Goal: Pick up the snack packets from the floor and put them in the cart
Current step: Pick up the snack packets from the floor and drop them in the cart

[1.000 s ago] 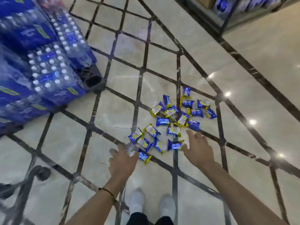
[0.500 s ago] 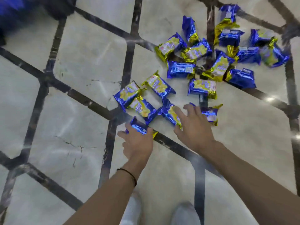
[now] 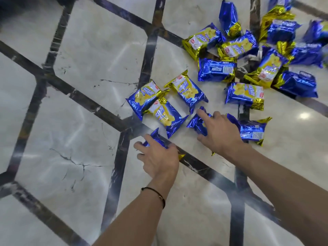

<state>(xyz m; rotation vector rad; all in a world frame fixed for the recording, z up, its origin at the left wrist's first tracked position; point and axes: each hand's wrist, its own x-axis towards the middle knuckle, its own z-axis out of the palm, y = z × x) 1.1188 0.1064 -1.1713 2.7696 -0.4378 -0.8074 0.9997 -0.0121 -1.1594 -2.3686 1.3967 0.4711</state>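
Observation:
Several blue-and-gold snack packets [image 3: 244, 93] lie scattered on the marble floor, from the middle to the upper right. My left hand [image 3: 159, 160] lies over the nearest packet [image 3: 156, 138], its fingers curled around it. My right hand [image 3: 220, 132] presses on another packet [image 3: 197, 123], fingers closing on its crumpled end. One more packet [image 3: 252, 132] lies just right of that hand. Three packets [image 3: 163, 110] sit close together just beyond my left hand. The cart is out of view.
The floor is pale marble [image 3: 79, 139] crossed by dark inlay strips [image 3: 92, 105] in a diamond pattern. A dark object fills the top left corner [image 3: 10, 4]. A bright light reflection shows at the right [image 3: 304, 115].
The view has dropped much closer to the floor. Both hands have reached down onto the nearest packets and closed on them. The water bottle packs and cart frame have left the view.

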